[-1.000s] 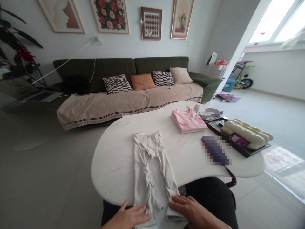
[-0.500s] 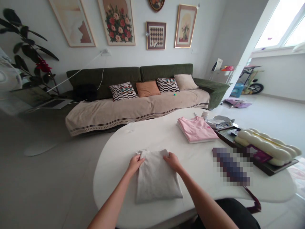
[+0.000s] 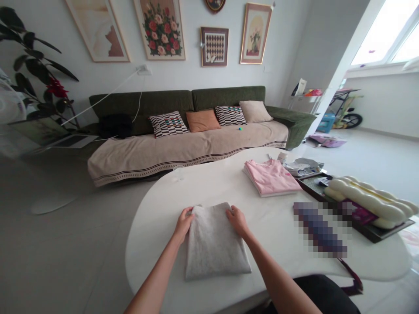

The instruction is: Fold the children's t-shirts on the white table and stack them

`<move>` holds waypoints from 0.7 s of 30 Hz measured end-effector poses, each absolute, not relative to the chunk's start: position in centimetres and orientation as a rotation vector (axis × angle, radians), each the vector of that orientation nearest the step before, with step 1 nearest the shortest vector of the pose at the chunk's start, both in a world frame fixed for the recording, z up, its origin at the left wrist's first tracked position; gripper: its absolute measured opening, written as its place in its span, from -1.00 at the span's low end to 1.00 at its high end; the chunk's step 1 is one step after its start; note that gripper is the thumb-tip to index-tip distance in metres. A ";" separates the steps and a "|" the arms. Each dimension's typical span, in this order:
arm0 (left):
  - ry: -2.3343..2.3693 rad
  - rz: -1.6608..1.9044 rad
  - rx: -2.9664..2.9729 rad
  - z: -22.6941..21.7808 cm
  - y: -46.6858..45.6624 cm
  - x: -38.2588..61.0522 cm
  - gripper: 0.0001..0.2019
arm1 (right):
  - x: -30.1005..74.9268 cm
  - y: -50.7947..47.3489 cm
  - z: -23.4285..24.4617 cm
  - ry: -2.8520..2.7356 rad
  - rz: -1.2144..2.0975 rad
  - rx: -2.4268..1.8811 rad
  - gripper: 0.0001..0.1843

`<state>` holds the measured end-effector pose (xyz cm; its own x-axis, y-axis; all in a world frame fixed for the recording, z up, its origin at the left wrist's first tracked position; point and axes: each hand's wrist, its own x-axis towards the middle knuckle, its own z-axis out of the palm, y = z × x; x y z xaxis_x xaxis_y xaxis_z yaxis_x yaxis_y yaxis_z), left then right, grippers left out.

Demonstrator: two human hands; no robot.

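A light grey folded garment [image 3: 218, 244] lies flat on the white table in front of me, roughly a rectangle. My left hand [image 3: 183, 224] is at its far left corner, with the fingers closed on the edge. At the far right corner my right hand [image 3: 237, 221] has its fingers bent around the cloth edge, and the thumb side faces inward. The garment's underside and some fingertips are hidden. Farther off to the right sits a folded pink shirt [image 3: 271, 176] on top of a pale folded layer.
The white table [image 3: 153, 253] has a rounded edge. On its right stand a dark tray [image 3: 369, 233] with a cream puffy tissue cover [image 3: 366, 196], a silvery packet [image 3: 304, 166] and a blurred-out dark item [image 3: 319, 229] with a strap. Behind is a green sofa [image 3: 147, 104] with cushions.
The garment's far edge now lies smoother and straighter, its corners turned under or flattened. Both hands stay at the far corners, the left shifted slightly outward. The view has shifted a little.
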<state>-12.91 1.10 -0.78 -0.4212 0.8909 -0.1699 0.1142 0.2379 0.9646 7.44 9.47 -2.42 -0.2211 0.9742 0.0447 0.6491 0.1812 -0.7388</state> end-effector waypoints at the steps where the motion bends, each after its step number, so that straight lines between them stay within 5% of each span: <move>1: 1.704 1.226 0.924 -0.4 1.1 -13.2 -0.54 | 7.4 9.5 -2.5 -1.940 0.815 -1.523 -0.80; 13: 1.424 0.772 0.932 4.0 2.5 -17.9 -0.46 | 7.7 9.4 -1.4 -1.903 0.829 -1.370 -0.80; 18: 1.369 0.721 0.922 3.4 3.0 -17.5 -0.72 | 7.9 9.2 -1.4 -1.872 0.863 -1.300 -0.77; 21: 1.372 0.719 0.937 3.3 3.2 -17.2 -0.71 | 8.3 9.4 -1.6 -1.858 0.889 -1.284 -0.74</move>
<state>-17.17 3.22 3.27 0.0941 0.8711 -0.4820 0.0992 0.4736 0.8751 8.27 9.36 -1.58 -0.2644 0.9509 0.1612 0.4713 0.2732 -0.8386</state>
